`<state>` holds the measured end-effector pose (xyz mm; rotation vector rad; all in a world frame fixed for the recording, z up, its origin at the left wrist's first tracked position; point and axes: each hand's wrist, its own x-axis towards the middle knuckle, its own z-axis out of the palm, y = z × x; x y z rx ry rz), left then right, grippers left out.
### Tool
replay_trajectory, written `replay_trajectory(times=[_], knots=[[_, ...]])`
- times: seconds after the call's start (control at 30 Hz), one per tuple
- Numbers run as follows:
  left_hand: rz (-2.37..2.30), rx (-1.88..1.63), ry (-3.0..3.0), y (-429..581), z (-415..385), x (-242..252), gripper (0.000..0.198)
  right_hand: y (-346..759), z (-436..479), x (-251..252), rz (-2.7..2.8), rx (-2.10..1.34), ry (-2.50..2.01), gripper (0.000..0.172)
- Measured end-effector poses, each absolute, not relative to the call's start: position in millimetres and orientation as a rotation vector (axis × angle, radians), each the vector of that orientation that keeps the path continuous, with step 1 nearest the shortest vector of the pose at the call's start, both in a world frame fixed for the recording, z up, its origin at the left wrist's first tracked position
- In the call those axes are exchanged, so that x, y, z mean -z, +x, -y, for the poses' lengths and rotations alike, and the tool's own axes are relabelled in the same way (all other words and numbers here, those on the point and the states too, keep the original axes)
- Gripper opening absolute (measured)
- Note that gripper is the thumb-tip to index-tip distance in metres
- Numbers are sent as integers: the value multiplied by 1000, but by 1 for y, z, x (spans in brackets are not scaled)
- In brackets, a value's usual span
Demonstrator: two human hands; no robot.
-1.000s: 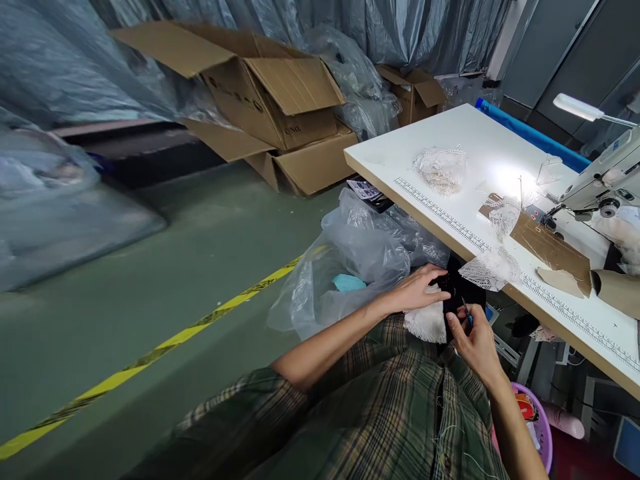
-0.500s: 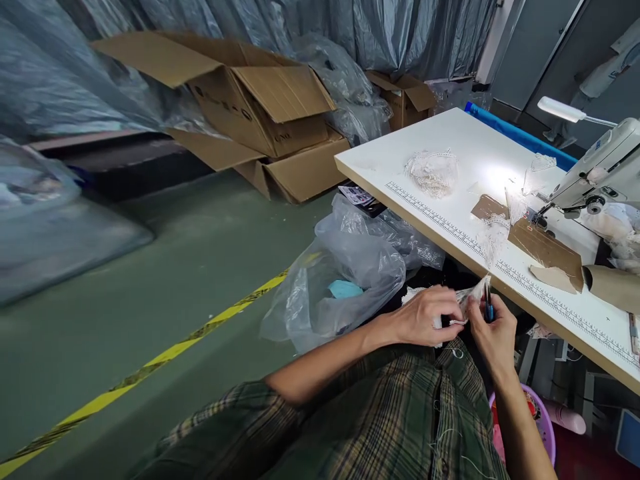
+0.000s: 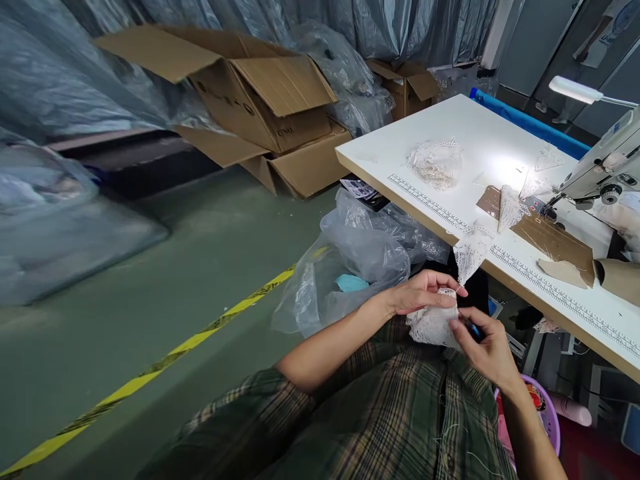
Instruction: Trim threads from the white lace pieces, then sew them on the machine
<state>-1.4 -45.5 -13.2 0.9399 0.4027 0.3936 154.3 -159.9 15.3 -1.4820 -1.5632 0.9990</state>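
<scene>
Pinching lace (image 3: 431, 325) — left hand (image 3: 424, 295), right hand (image 3: 489, 348)

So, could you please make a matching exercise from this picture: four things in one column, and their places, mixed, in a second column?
1. lace piece
2. clear plastic bag
3. sewing machine
4. open cardboard box

A. on the white table
B. by the sheeted wall
C. between left hand and right hand
D. below the table's edge

Pairs: 1-C, 2-D, 3-A, 4-B.

White lace piece (image 3: 433, 325) lies bunched over the lap, beside what seems blue-handled snips (image 3: 474, 329)
</scene>
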Motion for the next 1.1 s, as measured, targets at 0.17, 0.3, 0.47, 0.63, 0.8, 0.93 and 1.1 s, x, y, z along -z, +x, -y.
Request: replay_trajectory(times=[0.17, 0.3, 0.47, 0.63, 0.8, 0.93, 1.1], knots=[[-543, -444, 1070, -9, 40, 9, 49, 168, 145, -3, 1462, -950, -1666, 61], [-538, -464, 1186, -12, 38, 11, 42, 164, 130, -2, 1539, -938, -1687, 61], [-534, -471, 1288, -14, 36, 11, 43, 161, 119, -5, 1581, -889, -1645, 61], [-541, -462, 1315, -14, 35, 7, 46, 161, 122, -2, 1516, -861, -1669, 59], [-535, -445, 1377, -15, 34, 3, 45, 159, 127, -4, 1602, -883, -1676, 55], [-551, -402, 1440, -17, 34, -1, 43, 157, 124, -6, 1636, -882, -1693, 51], [-551, -408, 1434, -16, 34, 0, 40, 156, 129, 3, 1534, -891, -1680, 52]])
